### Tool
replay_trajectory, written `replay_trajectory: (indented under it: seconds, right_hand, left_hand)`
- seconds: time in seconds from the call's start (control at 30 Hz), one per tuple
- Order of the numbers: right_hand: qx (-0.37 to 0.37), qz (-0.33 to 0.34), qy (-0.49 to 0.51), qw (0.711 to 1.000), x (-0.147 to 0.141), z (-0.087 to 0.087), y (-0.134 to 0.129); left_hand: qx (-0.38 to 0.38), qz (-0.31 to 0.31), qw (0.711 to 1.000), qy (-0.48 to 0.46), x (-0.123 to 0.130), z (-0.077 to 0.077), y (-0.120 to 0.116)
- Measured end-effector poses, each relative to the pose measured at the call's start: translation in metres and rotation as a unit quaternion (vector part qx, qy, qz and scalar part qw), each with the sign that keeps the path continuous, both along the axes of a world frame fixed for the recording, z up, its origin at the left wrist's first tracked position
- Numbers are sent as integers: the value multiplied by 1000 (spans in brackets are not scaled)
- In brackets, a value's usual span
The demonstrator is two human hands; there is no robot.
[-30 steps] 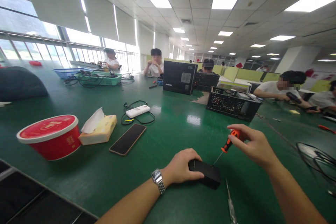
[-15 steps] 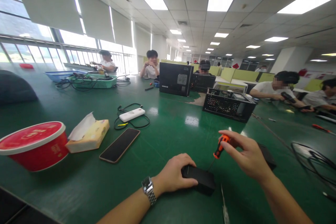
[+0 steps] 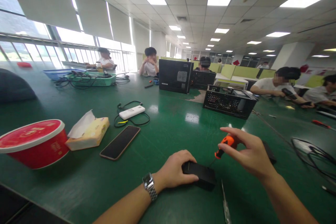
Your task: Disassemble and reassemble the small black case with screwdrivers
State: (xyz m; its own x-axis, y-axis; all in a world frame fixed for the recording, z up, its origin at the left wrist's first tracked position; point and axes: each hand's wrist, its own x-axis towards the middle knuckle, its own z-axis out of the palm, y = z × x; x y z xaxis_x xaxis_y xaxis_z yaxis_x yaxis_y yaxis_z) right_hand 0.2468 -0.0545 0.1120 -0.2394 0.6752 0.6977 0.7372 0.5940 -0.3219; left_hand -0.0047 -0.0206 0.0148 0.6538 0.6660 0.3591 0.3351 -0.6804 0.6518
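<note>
My left hand (image 3: 176, 170), with a metal-band watch (image 3: 149, 184) at the wrist, grips the left end of a small black box (image 3: 202, 175) on the green table. An orange-and-black screwdriver (image 3: 224, 145) is held by its handle in my right hand (image 3: 249, 152). Its thin shaft slants down to the far edge of the box; exactly where the tip sits is too small to make out. Close to the box's right end lies a slim tool with a clear handle (image 3: 225, 204). Another black object (image 3: 269, 152) is partly hidden behind my right hand.
Left of my hands are a phone (image 3: 120, 142), a tissue pack (image 3: 90, 134) and a red tub (image 3: 34, 143). A white power strip (image 3: 132, 112) lies farther back. Computer cases (image 3: 174, 76) stand beyond, one opened (image 3: 228, 103). Cables (image 3: 312, 157) lie right. Several people sit around.
The screwdriver handle has tilted farther to the right, and my right hand has turned with it. My left hand keeps its hold on the black box. The view has shifted slightly.
</note>
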Motion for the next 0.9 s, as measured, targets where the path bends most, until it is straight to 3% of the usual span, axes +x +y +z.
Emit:
replay_trajectory:
  seconds: [0.13, 0.33, 0.57, 0.77, 0.9]
  right_hand:
    - [16, -10, -18, 1000, -3, 2, -4]
    - [-68, 31, -26, 997, -4, 6, -11]
    - [-24, -6, -87, 996, -4, 8, -13]
    - [-128, -19, -111, 985, 3, 18, -12]
    - [-181, -65, -127, 973, 6, 30, -9]
  left_hand:
    - [4, 0, 1000, -4, 1, -1, 0]
    - [29, -11, 1000, 5, 0, -4, 2]
    - [62, -39, 997, 10, 1, -7, 10]
    - [75, -62, 995, -13, 10, -16, 28]
    - [84, -69, 994, -29, 14, -24, 35]
